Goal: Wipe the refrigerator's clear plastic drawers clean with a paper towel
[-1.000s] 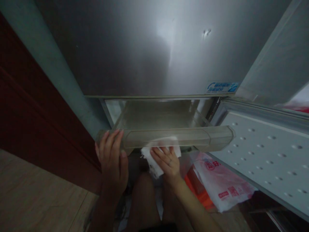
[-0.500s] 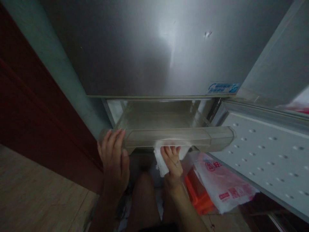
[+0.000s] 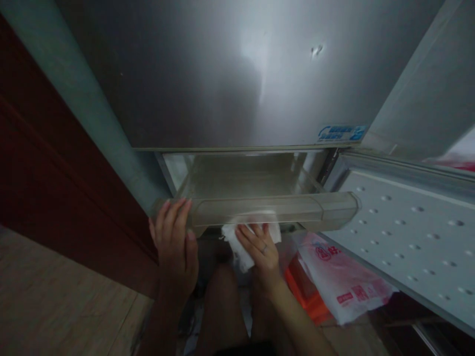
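A translucent freezer drawer (image 3: pixel 256 210) is partly pulled out of the lower fridge compartment. My left hand (image 3: pixel 173 242) lies against the left end of the drawer front, fingers stretched upward to its top edge and thumb apart. A white cloth (image 3: pixel 241 249), crumpled, is pressed under my right hand (image 3: pixel 261 247) against the lower part of the drawer front, near its middle. The right fingers are bent over the cloth, and a ring shows on one of them. Through the drawer's upper side I see no contents.
The open lower door (image 3: pixel 411 232), with a dimpled inner panel, stands to the right. Above is the shut metal upper door (image 3: pixel 222 74). An orange container (image 3: pixel 308 291) and a printed plastic bag (image 3: pixel 345 277) sit on the floor. A dark red door panel (image 3: pixel 55 173) borders the left.
My right hand has slid a little to the left with the cloth along the underside of the drawer front. The left hand stays in place at the drawer's left end.
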A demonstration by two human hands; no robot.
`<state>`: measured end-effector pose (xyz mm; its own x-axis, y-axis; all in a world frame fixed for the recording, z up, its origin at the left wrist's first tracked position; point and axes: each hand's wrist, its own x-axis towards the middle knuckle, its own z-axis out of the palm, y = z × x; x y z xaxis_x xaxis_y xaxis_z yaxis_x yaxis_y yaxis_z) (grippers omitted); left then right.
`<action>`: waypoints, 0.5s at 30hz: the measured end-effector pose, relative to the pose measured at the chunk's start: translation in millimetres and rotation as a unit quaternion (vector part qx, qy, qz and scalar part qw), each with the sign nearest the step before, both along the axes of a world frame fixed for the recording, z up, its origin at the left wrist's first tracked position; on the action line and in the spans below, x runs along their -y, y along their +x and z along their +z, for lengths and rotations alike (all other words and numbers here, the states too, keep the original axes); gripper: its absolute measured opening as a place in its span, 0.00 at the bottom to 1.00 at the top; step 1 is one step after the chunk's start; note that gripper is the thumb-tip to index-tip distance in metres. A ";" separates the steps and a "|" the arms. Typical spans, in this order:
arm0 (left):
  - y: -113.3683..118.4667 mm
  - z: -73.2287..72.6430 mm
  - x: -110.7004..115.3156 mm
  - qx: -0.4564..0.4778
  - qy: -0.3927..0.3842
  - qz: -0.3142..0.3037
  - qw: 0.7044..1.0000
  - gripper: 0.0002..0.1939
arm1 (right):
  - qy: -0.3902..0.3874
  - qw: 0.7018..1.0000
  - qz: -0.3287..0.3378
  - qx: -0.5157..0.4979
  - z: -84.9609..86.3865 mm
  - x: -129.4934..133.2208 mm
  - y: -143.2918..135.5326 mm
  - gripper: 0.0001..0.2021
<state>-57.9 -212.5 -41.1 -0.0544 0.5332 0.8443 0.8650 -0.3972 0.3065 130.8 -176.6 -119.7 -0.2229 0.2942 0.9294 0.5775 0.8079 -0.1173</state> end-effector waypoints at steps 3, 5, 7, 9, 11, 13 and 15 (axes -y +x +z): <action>0.6 -0.2 0.0 0.004 0.001 0.002 1.000 0.26 | -0.017 0.996 -0.065 -0.058 -10.3 2.9 28.5 0.25; 0.4 -0.8 -0.3 0.006 0.001 0.003 1.000 0.26 | -0.027 0.989 -0.099 -0.111 -16.8 3.7 36.8 0.26; 0.0 -1.3 -0.7 0.005 0.002 0.002 1.000 0.26 | -0.029 0.985 -0.104 -0.137 -20.9 3.2 35.1 0.27; -0.3 -1.6 -1.3 0.001 0.004 0.001 1.000 0.26 | -0.024 0.986 -0.089 -0.138 -20.8 2.3 24.9 0.28; -0.5 -1.7 -2.0 -0.001 0.006 0.001 1.000 0.26 | -0.022 0.989 -0.073 -0.125 -15.2 1.8 8.4 0.28; -0.7 -1.8 -2.4 0.000 0.007 0.002 1.000 0.26 | -0.018 0.994 -0.046 -0.098 -4.6 2.1 -12.1 0.26; -1.0 -1.9 -2.6 -0.001 0.008 0.003 1.000 0.26 | -0.004 0.998 -0.004 -0.070 8.4 2.5 -34.0 0.22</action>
<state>-58.9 -209.9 -42.9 -0.0567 0.5186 0.8532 0.8680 -0.3966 0.2987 96.7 -179.1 -111.3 -0.0891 0.3021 0.9491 0.5612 0.8025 -0.2027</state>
